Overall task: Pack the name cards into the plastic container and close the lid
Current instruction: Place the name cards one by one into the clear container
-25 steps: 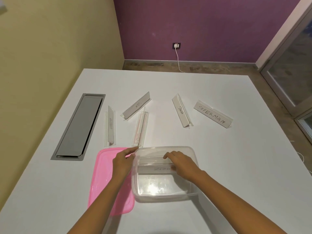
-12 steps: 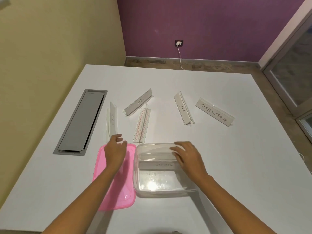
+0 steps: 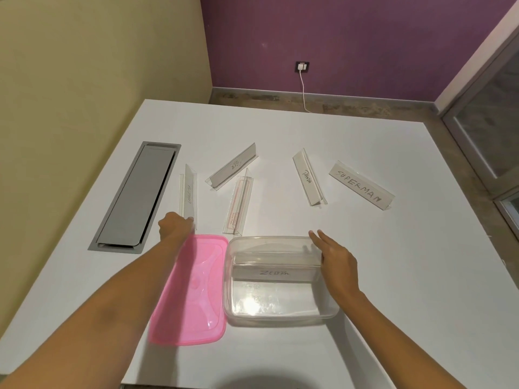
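Surface: white table (image 3: 365, 276), fills lower two thirds of frame. Grey metal cable hatch (image 3: 137, 196) set flush into it at left. Room: yellow wall upper left, purple wall upper centre and right, wall socket (image 3: 302, 67) with white cord (image 3: 304, 91) dropping to a stone-look floor; glass door at right edge.

Writing: card SUPERMAN (image 3: 361, 184) at right of centre; card PANDA (image 3: 308, 176) just left of it; card reading TIGER (image 3: 233, 166), partly legible; leftmost card (image 3: 189, 192), text unclear; clear holder with red-outlined insert (image 3: 238, 204), small print unreadable. All five lie on the table, apart from each other.

Clear plastic container (image 3: 278, 279), lower centre, lid off; one card marked ZEBRA (image 3: 273, 272) lies inside against the far wall. Pink lid (image 3: 193, 290) flat on the table, touching the container's left side.

Left hand (image 3: 174, 227): fingers closed on the near end of the leftmost card. Right hand (image 3: 335, 258): fingers straight and slightly spread, holding nothing, resting at the container's right rim
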`<state>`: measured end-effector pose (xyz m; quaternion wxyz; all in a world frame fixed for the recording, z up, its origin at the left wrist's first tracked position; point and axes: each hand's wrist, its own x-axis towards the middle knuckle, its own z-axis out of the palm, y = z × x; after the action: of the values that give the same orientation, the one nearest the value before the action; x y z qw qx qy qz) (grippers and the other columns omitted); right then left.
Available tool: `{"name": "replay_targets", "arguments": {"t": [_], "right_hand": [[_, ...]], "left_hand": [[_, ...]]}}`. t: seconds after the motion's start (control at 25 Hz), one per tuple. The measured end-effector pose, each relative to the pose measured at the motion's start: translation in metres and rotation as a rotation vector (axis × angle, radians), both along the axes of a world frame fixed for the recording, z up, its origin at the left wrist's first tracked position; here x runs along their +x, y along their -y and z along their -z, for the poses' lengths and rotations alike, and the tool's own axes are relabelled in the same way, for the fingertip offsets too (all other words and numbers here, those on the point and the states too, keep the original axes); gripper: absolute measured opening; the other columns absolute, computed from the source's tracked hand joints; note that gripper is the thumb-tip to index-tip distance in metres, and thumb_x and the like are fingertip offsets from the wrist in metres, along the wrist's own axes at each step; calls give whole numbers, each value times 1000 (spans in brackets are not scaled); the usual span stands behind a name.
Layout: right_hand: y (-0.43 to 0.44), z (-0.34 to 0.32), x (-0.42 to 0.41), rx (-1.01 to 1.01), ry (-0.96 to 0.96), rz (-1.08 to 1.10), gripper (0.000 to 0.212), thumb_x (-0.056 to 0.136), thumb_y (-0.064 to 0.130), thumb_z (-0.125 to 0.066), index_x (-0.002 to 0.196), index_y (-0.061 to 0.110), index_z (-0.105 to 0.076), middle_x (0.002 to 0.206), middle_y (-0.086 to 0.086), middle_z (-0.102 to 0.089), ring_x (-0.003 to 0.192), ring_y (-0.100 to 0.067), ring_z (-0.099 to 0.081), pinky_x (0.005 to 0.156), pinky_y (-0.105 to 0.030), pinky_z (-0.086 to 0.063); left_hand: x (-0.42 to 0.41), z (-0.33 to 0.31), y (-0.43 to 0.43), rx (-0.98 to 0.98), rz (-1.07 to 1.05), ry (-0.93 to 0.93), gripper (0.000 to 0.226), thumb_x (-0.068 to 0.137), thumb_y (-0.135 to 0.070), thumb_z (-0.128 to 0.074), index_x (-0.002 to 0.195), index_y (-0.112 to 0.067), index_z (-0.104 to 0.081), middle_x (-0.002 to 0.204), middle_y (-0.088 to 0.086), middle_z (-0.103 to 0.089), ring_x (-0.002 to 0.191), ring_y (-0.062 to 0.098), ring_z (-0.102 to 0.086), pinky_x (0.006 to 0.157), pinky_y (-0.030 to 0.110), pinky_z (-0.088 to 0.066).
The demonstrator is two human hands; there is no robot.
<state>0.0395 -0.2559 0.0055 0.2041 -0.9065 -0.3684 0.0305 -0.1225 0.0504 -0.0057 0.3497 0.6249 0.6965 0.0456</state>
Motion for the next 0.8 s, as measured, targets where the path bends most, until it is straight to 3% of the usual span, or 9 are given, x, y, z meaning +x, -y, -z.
{"name": "replay_targets", "arguments": {"t": [0.12, 0.2, 0.28, 0.36, 0.4, 0.48, 0.64, 0.72, 0.8], "right_hand": [[0, 0, 1, 3, -2, -12, 61, 77, -16, -57, 128, 19, -59, 134, -12, -57, 113, -31, -63, 88, -39, -53], [1, 0, 1, -2, 24, -21, 61, 76, -16, -58, 127, 18, -60, 133, -12, -59, 111, -32, -64, 86, -40, -55], [-2, -2, 1, 0, 13, 11, 59, 77, -16, -55, 124, 19, -63, 131, -10, -61, 112, -30, -64, 85, -39, -55], [-10, -8, 0, 26, -36, 119, 52, 81, -13, -53, 119, 19, -66, 126, -7, -65, 112, -28, -63, 88, -39, -53], [-15, -12, -1, 64, -44, 169, 46, 82, -11, -54, 115, 18, -68, 122, -6, -68, 110, -27, -63, 89, -39, -53], [-28, -23, -5, 176, -62, 204, 36, 85, -4, -57, 111, 18, -69, 116, -2, -71, 108, -24, -61, 91, -37, -51], [-54, -52, -11, 418, -343, 119, 26, 91, 14, -59, 116, 20, -65, 119, 3, -66, 111, -16, -57, 97, -28, -44], [-65, -66, -9, 485, -579, 67, 34, 89, 24, -64, 122, 22, -60, 120, 7, -64, 109, -11, -58, 95, -25, -45], [-73, -77, -5, 497, -826, 28, 47, 85, 34, -68, 128, 24, -54, 121, 10, -62, 110, -5, -58, 94, -20, -45]], "left_hand": [[3, -1, -4, 4, 1, 18, 16, 80, -10, -71, 85, 4, -65, 81, 16, -65, 83, 36, -67, 68, 35, -51], [4, -2, -4, 36, -43, 71, 13, 80, -5, -71, 87, 4, -66, 85, 19, -67, 85, 37, -67, 71, 36, -54], [7, -11, 2, 22, -112, 196, 16, 81, -5, -69, 95, 5, -68, 94, 22, -70, 82, 36, -69, 70, 36, -57], [10, -21, 12, 6, -125, 333, 4, 82, -5, -69, 80, -2, -70, 82, 15, -70, 64, 27, -68, 61, 33, -58], [12, -28, 21, -5, -118, 395, 13, 82, -5, -70, 70, -7, -67, 74, 10, -68, 57, 21, -65, 63, 31, -57], [16, -42, 43, -48, -84, 533, 15, 82, -3, -69, 73, -13, -62, 71, 6, -64, 54, 13, -62, 69, 31, -57], [23, -66, 96, -169, 21, 765, 18, 82, 2, -66, 96, -8, -59, 75, 8, -64, 62, 20, -64, 67, 27, -59], [26, -74, 117, -193, 111, 785, 18, 83, 2, -66, 99, -4, -62, 78, 10, -65, 63, 19, -66, 72, 27, -59], [29, -79, 136, -221, 181, 809, 12, 83, 2, -65, 90, -7, -65, 73, 7, -66, 60, 12, -68, 66, 20, -58]]}}
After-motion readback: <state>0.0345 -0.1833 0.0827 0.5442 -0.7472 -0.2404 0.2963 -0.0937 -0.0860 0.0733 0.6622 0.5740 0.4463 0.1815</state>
